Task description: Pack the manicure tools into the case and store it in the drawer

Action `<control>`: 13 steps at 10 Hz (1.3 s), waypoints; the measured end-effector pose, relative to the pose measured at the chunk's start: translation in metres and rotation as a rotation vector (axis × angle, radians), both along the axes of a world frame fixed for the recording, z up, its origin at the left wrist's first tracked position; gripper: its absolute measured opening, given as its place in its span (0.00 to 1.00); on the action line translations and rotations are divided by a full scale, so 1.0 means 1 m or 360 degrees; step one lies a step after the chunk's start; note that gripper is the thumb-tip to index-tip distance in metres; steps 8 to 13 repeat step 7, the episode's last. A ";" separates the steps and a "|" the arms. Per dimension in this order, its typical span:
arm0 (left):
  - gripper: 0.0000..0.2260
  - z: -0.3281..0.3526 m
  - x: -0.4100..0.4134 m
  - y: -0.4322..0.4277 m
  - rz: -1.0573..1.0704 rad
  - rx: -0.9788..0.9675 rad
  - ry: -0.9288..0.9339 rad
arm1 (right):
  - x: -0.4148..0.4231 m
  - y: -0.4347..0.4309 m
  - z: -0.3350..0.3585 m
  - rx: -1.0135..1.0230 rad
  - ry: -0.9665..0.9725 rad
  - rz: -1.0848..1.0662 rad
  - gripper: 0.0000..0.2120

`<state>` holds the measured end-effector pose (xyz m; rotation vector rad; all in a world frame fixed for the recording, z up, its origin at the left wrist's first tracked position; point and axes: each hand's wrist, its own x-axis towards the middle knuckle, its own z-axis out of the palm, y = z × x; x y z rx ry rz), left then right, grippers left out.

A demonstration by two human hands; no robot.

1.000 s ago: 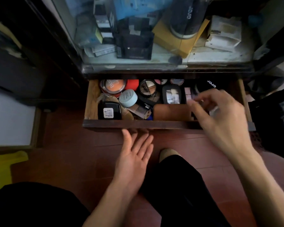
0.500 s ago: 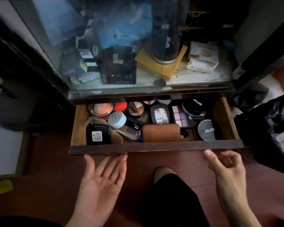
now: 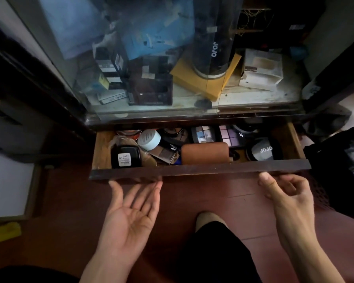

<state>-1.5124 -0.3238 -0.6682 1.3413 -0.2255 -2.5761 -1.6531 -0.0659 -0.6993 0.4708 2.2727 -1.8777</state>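
Observation:
A brown manicure case [image 3: 204, 152], closed, lies flat in the middle of the wooden drawer [image 3: 200, 170], which stands part way out under a glass-fronted cabinet. My left hand [image 3: 131, 211] is palm up, fingers spread, with its fingertips touching the underside of the drawer's front board at the left. My right hand [image 3: 286, 193] sits below the right end of that board, thumb tip against its lower edge, fingers loosely curled around nothing.
Around the case lie a black compact [image 3: 126, 157], a pale blue jar [image 3: 149, 139], eyeshadow palettes [image 3: 231, 135] and a round JOJO tin [image 3: 263, 150]. Boxes and a tall black JOJO tube [image 3: 212, 37] fill the glass cabinet [image 3: 172, 103]. My knee and foot [image 3: 211, 242] are on the red floor.
My right hand left the inside of the drawer and dropped to its front board. My left hand rose to the board's underside. The drawer shows less of its contents than before.

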 end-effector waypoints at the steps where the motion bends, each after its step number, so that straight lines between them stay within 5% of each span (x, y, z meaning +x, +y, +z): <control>1: 0.32 -0.002 -0.015 -0.009 0.0014 -0.0024 -0.0023 | -0.015 -0.007 -0.003 0.0002 0.0027 -0.0007 0.30; 5: 0.37 -0.007 -0.079 -0.047 -0.0075 -0.0236 -0.0051 | -0.079 -0.054 0.002 -0.0048 0.0063 0.0010 0.28; 6: 0.37 -0.009 -0.080 -0.050 -0.0109 -0.0294 -0.0088 | -0.079 -0.057 0.008 -0.0042 0.0049 0.0026 0.36; 7: 0.31 -0.009 -0.070 -0.041 -0.0174 -0.0313 -0.0143 | -0.071 -0.052 0.013 0.0018 0.0079 0.0048 0.34; 13: 0.31 -0.009 -0.070 -0.041 -0.0174 -0.0313 -0.0143 | -0.071 -0.052 0.013 0.0018 0.0079 0.0048 0.34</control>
